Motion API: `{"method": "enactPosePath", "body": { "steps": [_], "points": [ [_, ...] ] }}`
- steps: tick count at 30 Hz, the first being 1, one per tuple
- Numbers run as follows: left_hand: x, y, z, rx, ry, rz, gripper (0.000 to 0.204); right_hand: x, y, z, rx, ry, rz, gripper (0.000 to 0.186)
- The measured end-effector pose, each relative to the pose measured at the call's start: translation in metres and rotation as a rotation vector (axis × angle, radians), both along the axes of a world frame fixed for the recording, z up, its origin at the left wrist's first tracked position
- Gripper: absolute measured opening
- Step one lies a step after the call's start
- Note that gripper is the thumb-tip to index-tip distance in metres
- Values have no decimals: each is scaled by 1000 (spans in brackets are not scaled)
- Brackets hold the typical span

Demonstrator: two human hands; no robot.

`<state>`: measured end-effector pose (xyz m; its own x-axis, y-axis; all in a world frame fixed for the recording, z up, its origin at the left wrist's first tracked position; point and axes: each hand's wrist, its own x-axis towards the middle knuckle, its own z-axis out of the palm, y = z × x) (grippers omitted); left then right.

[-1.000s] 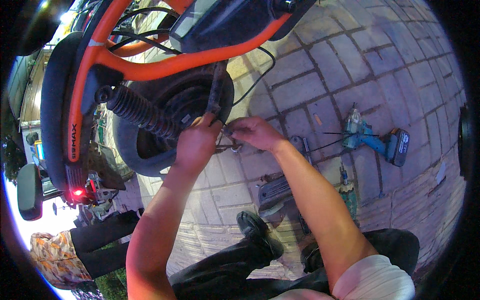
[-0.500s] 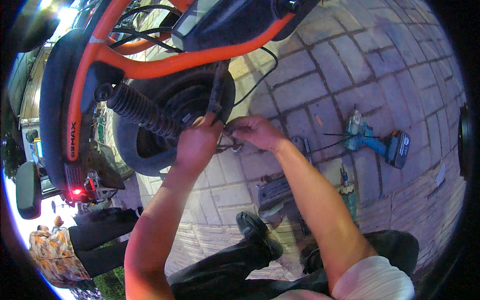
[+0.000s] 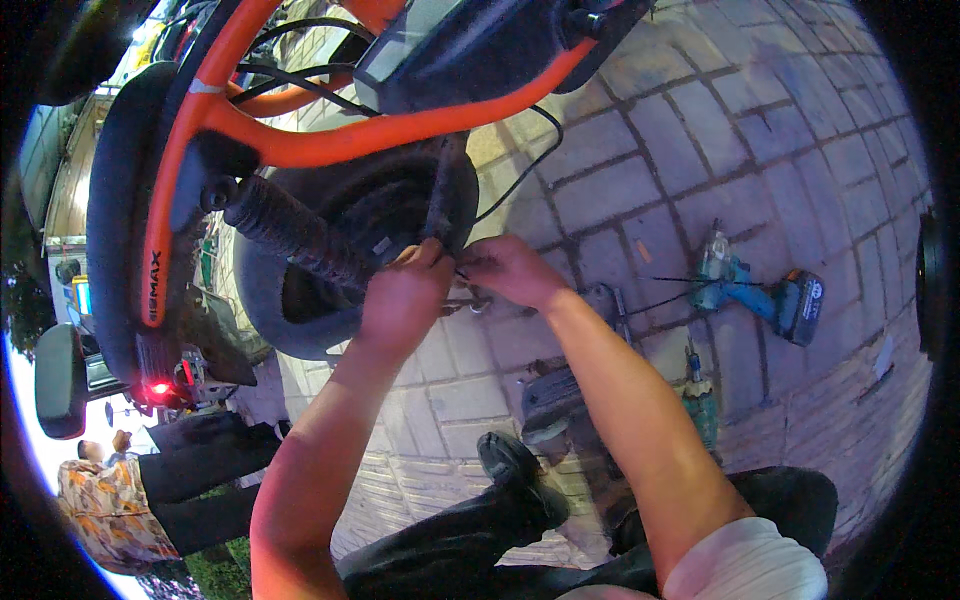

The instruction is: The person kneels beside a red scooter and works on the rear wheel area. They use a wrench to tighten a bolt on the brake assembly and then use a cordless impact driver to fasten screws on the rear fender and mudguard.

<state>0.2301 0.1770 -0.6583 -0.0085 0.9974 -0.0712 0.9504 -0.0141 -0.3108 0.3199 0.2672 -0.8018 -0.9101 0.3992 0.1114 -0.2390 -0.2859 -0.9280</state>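
My left hand (image 3: 408, 292) is closed at the lower end of a dark metal arm (image 3: 440, 185) beside the scooter's rear wheel (image 3: 262, 290). My right hand (image 3: 508, 270) meets it from the right, thumb and fingers pinched together. What either hand grips is hidden between the fingers. Just below them shows a small shiny metal piece (image 3: 480, 306). A black coil-spring shock absorber (image 3: 295, 232) slants across the wheel towards my left hand. Above runs the orange frame (image 3: 350, 138) of the scooter.
A teal cordless power tool (image 3: 740, 285) with a black battery lies on the paving at right. Near my right forearm are a dark bulky part (image 3: 550, 400) and a green-handled tool (image 3: 700, 400). A black cable (image 3: 545, 150) loops beyond the wheel. Another person (image 3: 115, 510) is at lower left.
The scooter and paving sit slightly lower and further right in view. Both hands stay together at the same spot by the wheel, with the fingers only slightly shifted.
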Motion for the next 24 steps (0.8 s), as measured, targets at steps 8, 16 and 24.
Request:
{"method": "enactPosePath", "body": {
  "steps": [8,16,24],
  "points": [
    [3,-1,0,-46,-83,63,17,1,-13,5,-257,-47,-94,14],
    [-3,-4,-1,-43,-87,-8,15,16,-1,22,130,-258,46,33],
    [-3,-6,3,-40,-115,-12,14,13,-5,26,60,-138,133,31]
  ]
}}
